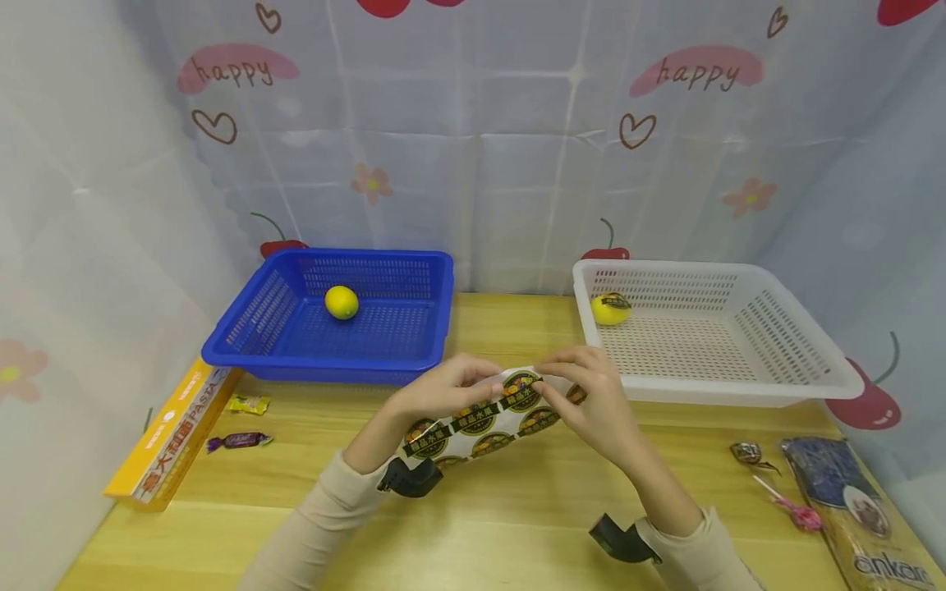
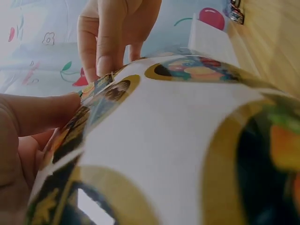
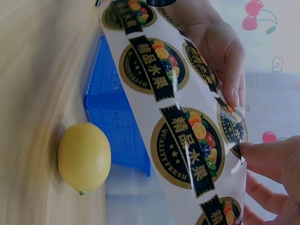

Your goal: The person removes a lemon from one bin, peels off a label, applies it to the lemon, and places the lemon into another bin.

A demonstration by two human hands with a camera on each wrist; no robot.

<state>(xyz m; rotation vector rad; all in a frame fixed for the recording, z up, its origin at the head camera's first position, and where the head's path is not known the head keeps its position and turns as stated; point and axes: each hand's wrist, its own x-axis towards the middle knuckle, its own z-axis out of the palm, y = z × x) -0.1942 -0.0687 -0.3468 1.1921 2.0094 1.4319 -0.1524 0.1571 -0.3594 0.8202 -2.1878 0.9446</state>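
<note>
A glossy sheet of fruit stickers [image 1: 506, 423], with round black-and-gold labels, is held up between both hands above the table. My left hand [image 1: 449, 387] grips its upper edge, thumb on the printed face. At a sticker [image 3: 232, 125] along that edge, the thumb and fingers of my right hand [image 1: 597, 404] pinch; whether its end has lifted is unclear. A lemon [image 3: 84, 157] sits on the table below the sheet in the right wrist view, hidden in the head view. Another lemon [image 1: 342, 303] is in the blue basket [image 1: 325, 362]; a stickered lemon [image 1: 610, 309] lies in the white basket [image 1: 739, 392].
On the left lie a pasta box [image 1: 173, 435], a yellow-wrapped candy [image 1: 248, 404] and a purple-wrapped candy [image 1: 240, 441]. To the right are a brown-wrapped candy [image 1: 748, 453], a pink lollipop [image 1: 801, 515] and a blue-and-gold packet [image 1: 850, 509]. A printed curtain [image 1: 473, 189] hangs behind the baskets.
</note>
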